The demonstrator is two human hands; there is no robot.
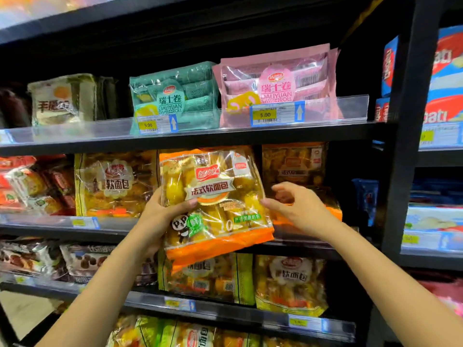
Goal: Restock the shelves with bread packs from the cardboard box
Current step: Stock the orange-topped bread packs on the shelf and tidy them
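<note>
Bread pack [215, 201], orange-edged with clear film, sits at the centre of the frame, slightly tilted, in front of the middle shelf [112, 222]. The left hand [160, 216] grips its left side, thumb across the front. The right hand [298, 209] is at the pack's right edge, thumb tip touching it, fingers loosely curved and holding nothing. A matching pack [293, 166] stands behind, right of centre.
</note>
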